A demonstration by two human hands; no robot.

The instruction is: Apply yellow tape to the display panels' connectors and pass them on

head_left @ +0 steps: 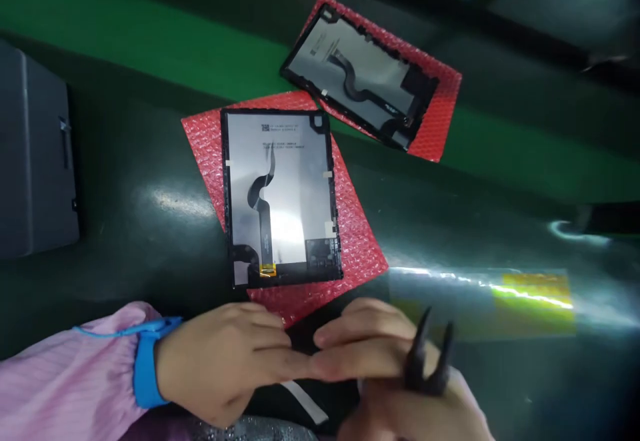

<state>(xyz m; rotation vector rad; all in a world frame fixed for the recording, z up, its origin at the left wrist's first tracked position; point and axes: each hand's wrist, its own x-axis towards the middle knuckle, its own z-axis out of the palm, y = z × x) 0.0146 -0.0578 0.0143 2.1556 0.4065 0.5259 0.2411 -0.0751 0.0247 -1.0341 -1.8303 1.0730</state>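
Plainly, in the head view I look down on a dark green desk (pixel 135 228). At its middle lies a screen (pixel 293 188), back up, on red bubble wrap (pixel 360 234). A dark, curving ribbon (pixel 265 228) runs down its silvery back to a gold connector (pixel 268 270). Beyond it, to the upper right, a second screen (pixel 363 74) lies tilted on its own red wrap (pixel 444 118).

Nearest me are the two hands, below the first screen. The left hand (pixel 223 361), in a pink sleeve (pixel 83 384) and blue wristband (pixel 148 368), has its fingers drawn together, the tips meeting those of the right; I cannot tell if they pinch anything. The right hand (pixel 400 378) has bent fingers and carries black tweezers (pixel 427 374), prongs apart and pointing up. A white strip (pixel 307 402) shows just under the hands. A grey box (pixel 37 154) stands at far left; a clear sheet (pixel 450 304) with a yellow patch (pixel 535 294) lies right.
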